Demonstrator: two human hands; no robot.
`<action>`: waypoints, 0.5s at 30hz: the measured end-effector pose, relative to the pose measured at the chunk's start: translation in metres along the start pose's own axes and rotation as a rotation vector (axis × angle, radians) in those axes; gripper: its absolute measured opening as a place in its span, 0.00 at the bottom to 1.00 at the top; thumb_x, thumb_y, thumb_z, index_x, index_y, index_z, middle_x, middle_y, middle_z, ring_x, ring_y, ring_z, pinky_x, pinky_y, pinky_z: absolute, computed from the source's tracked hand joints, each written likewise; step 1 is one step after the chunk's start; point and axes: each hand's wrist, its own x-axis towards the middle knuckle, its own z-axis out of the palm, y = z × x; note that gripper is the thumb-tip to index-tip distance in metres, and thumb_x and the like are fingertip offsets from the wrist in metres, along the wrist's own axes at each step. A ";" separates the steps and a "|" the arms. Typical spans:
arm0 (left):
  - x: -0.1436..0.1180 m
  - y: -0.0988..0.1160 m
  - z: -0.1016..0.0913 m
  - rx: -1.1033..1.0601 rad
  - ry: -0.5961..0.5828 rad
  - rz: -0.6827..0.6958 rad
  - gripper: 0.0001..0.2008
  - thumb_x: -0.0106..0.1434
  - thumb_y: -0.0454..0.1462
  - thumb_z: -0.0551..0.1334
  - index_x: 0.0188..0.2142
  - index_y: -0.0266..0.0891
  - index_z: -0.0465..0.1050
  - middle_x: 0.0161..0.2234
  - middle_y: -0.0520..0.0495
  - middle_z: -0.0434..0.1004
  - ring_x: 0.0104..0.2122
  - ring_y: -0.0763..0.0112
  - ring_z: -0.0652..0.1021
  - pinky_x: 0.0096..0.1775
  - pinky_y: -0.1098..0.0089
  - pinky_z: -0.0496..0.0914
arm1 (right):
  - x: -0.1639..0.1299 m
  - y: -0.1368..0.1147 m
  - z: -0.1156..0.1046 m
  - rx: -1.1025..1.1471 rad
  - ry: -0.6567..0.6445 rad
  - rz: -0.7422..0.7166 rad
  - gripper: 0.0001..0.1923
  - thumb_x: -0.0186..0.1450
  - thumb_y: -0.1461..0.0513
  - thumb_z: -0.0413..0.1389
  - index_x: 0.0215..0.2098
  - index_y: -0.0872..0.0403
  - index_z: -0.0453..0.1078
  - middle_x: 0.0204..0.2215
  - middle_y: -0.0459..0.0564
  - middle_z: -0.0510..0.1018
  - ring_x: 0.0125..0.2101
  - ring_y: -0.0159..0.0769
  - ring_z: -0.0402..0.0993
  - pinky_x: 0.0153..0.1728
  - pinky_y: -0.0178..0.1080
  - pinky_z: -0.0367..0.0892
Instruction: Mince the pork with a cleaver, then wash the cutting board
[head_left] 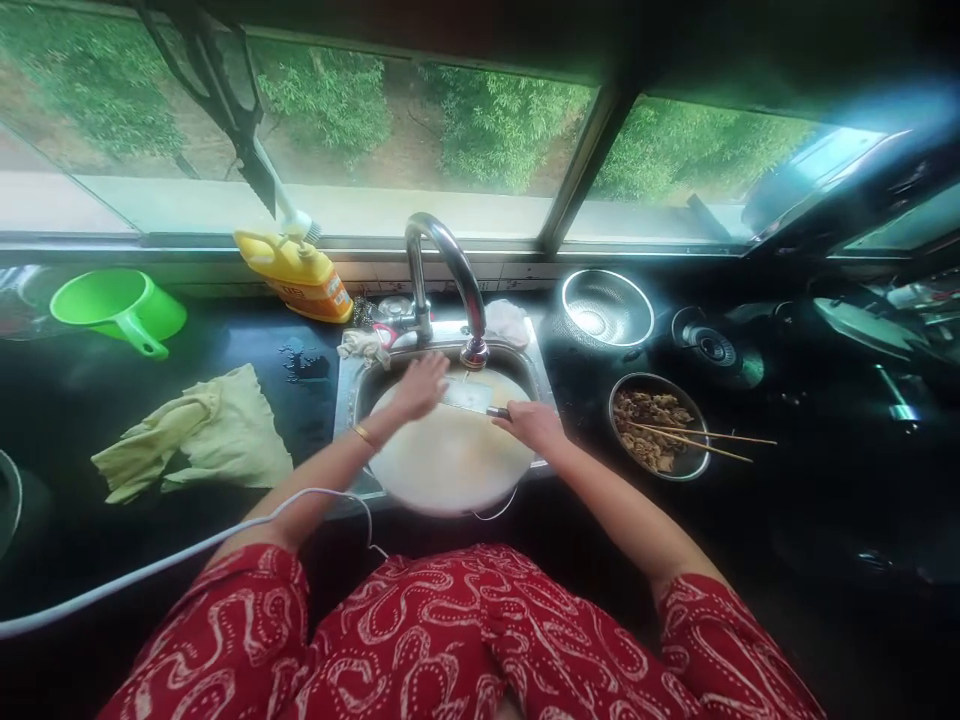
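My right hand (531, 425) is closed round the dark handle of a cleaver (469, 394), its broad blade pointing left under the faucet (474, 352). Beside the blade's left end is my left hand (421, 385), fingers stretched out and holding nothing; whether it touches the blade I cannot tell. Both hands are over a round, pale cutting board (450, 465) that lies across the sink (349, 400). The board's surface looks whitish with faint brown patches. A thin stream seems to come from the faucet onto the blade.
To the right stand a bowl of brown food (656, 430) with chopsticks (712, 436) and a metal strainer (607, 308). On the left are a cloth (217, 430), a green dipper (120, 305) and a yellow jug (300, 280). A white cable (187, 552) crosses my left arm.
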 end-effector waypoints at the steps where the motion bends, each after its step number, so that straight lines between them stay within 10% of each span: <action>1: -0.005 0.023 0.008 -0.040 -0.068 0.042 0.27 0.70 0.42 0.45 0.63 0.28 0.55 0.64 0.32 0.53 0.65 0.53 0.54 0.62 0.52 0.52 | 0.001 -0.003 -0.001 0.002 0.013 -0.006 0.26 0.67 0.44 0.43 0.42 0.56 0.70 0.34 0.58 0.79 0.37 0.44 0.76 0.33 0.37 0.62; 7: -0.011 0.079 0.038 -0.207 -0.182 0.217 0.30 0.71 0.45 0.38 0.65 0.27 0.49 0.67 0.35 0.46 0.66 0.61 0.49 0.64 0.60 0.47 | -0.004 -0.010 0.003 -0.038 0.057 -0.043 0.25 0.68 0.46 0.45 0.41 0.59 0.70 0.34 0.61 0.79 0.36 0.45 0.76 0.33 0.38 0.61; 15: -0.013 -0.015 0.046 -0.170 -0.192 -0.059 0.25 0.70 0.40 0.43 0.60 0.31 0.61 0.64 0.32 0.55 0.64 0.53 0.57 0.60 0.52 0.54 | -0.034 0.004 0.009 0.014 0.061 0.006 0.24 0.67 0.47 0.48 0.39 0.59 0.70 0.34 0.61 0.78 0.36 0.45 0.75 0.34 0.38 0.60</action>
